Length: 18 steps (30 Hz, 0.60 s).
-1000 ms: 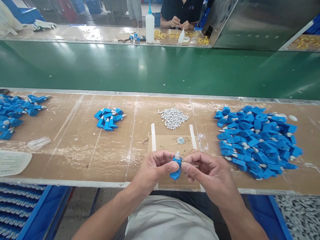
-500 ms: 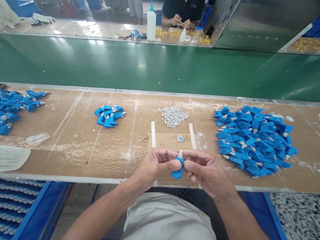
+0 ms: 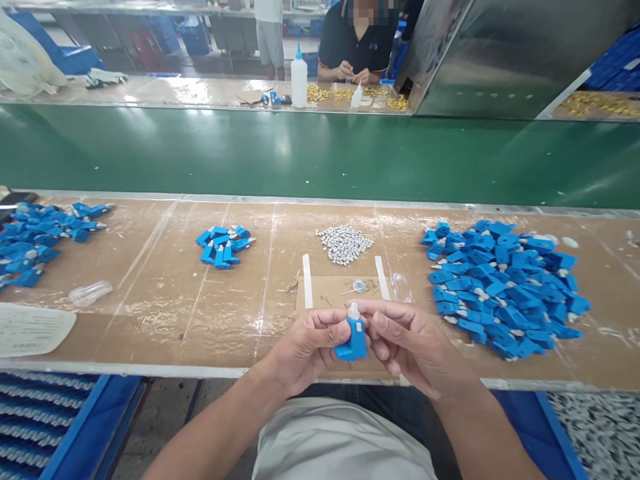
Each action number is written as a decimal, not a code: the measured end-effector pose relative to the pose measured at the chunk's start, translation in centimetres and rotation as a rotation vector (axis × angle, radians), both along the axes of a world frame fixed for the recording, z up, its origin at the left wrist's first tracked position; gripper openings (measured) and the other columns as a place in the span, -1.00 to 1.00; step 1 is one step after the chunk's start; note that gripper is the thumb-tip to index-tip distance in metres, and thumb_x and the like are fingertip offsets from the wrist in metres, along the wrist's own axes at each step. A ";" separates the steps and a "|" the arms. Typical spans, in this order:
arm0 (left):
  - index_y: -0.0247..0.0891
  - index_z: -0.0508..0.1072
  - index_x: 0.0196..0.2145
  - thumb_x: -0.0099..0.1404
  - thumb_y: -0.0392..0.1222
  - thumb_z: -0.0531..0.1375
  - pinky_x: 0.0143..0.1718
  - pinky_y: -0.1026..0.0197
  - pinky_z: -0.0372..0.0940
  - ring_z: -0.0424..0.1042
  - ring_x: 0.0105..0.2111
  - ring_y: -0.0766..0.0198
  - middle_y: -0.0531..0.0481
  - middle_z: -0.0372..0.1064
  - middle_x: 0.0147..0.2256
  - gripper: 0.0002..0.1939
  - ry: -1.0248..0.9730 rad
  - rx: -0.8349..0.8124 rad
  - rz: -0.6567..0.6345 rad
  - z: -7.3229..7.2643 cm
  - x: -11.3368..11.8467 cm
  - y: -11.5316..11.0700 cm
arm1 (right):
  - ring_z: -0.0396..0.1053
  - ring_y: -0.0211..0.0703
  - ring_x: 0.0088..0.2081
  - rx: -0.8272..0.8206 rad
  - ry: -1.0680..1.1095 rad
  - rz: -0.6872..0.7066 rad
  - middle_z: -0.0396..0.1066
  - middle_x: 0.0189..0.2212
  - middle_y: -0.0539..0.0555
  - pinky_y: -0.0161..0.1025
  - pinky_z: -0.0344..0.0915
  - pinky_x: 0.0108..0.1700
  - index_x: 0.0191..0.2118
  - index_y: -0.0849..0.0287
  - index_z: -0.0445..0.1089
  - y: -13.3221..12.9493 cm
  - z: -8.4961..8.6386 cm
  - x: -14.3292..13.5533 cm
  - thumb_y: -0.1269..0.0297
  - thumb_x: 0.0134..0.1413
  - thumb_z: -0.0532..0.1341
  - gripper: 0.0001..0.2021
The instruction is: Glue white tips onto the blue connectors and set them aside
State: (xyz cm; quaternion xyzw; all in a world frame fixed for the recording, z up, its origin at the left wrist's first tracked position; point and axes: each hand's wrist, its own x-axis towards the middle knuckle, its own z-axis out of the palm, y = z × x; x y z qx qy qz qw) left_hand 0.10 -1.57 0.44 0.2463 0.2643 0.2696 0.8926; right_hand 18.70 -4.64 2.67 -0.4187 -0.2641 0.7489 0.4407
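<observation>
Clamps a blue part (image 3: 357, 343) between the thumb and fingers of the left hand (image 3: 307, 350), over the near side of the table (image 3: 155, 337), with its white tip (image 3: 354, 311) upward. Holds the right hand (image 3: 414, 339) close at the part's right; cannot tell whether clamped on it. Has grey pieces (image 3: 345, 245) heaped beyond, blue pile (image 3: 505, 293) rightward.
</observation>
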 end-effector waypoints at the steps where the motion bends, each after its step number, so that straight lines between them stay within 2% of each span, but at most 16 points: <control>1: -0.37 0.61 -0.29 0.10 -0.01 0.44 -0.28 0.33 0.29 0.41 -0.40 0.36 -0.09 0.49 -0.38 -0.65 -0.008 -0.020 -0.011 0.1 0.0 -0.1 | 0.26 -0.38 -0.58 -0.005 -0.001 0.014 0.36 -0.55 -0.01 -0.52 0.27 -0.66 -0.03 0.12 0.61 -0.1 0.3 0.1 0.10 0.01 0.46 -0.61; 7: -0.41 0.61 -0.34 0.09 -0.02 0.44 -0.38 0.36 0.28 0.40 -0.44 0.36 -0.13 0.49 -0.40 -0.65 -0.064 -0.074 -0.031 0.4 0.3 -0.3 | 0.17 -0.41 -0.61 -0.039 -0.020 -0.002 0.30 -0.60 -0.03 -0.56 0.17 -0.70 -0.02 0.18 0.60 -0.8 0.8 -0.1 0.07 -0.03 0.47 -0.54; 12: -0.41 0.60 -0.35 0.12 -0.06 0.42 -0.37 0.37 0.31 0.42 -0.45 0.36 -0.08 0.46 -0.43 -0.70 -0.087 -0.102 -0.033 0.2 0.5 -0.5 | 0.16 -0.43 -0.61 -0.053 -0.027 -0.021 0.32 -0.58 -0.02 -0.58 0.13 -0.70 -0.06 0.19 0.61 -1.0 0.7 -0.3 0.07 -0.06 0.48 -0.56; 18: -0.42 0.59 -0.37 0.16 -0.09 0.40 -0.32 0.37 0.34 0.43 -0.45 0.36 -0.07 0.44 -0.46 -0.72 -0.086 -0.092 -0.030 0.2 0.3 -0.6 | 0.11 -0.43 -0.62 -0.047 -0.026 -0.007 0.28 -0.59 -0.04 -0.57 0.10 -0.69 -0.03 0.17 0.59 -1.3 0.4 -0.1 0.09 0.01 0.45 -0.58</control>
